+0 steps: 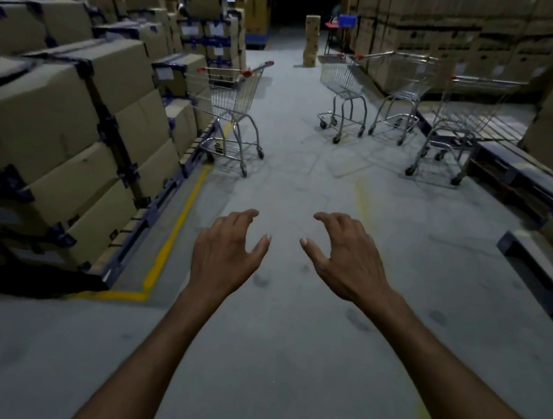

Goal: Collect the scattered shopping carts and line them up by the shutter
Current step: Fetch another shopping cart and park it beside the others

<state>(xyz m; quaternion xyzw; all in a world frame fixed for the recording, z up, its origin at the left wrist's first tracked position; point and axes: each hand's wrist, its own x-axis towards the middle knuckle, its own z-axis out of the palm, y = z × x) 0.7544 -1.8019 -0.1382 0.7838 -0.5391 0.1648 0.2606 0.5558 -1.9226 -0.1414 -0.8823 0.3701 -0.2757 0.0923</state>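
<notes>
Reaching out with left hand (225,251) and right hand (348,259) loose, gripping nothing; four carts stand well ahead, nearest cart (233,108) beside stacked boxes (74,100); careless shoving could clip them.

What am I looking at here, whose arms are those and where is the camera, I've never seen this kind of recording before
There is no machine here. This is one picture from a wide-angle camera worn on a person's head, looking forward and down, so the two bare arms reaching in from the bottom are the wearer's own. The left hand and right hand hang above the concrete floor with fingers loosely curled, holding nothing. Ahead is a dim warehouse aisle. Four wire shopping carts stand apart: one beside the stacked cardboard boxes on the left, three on the right near a pallet. A yellow line runs along the floor by the boxes. No shutter shows in this view.
</notes>
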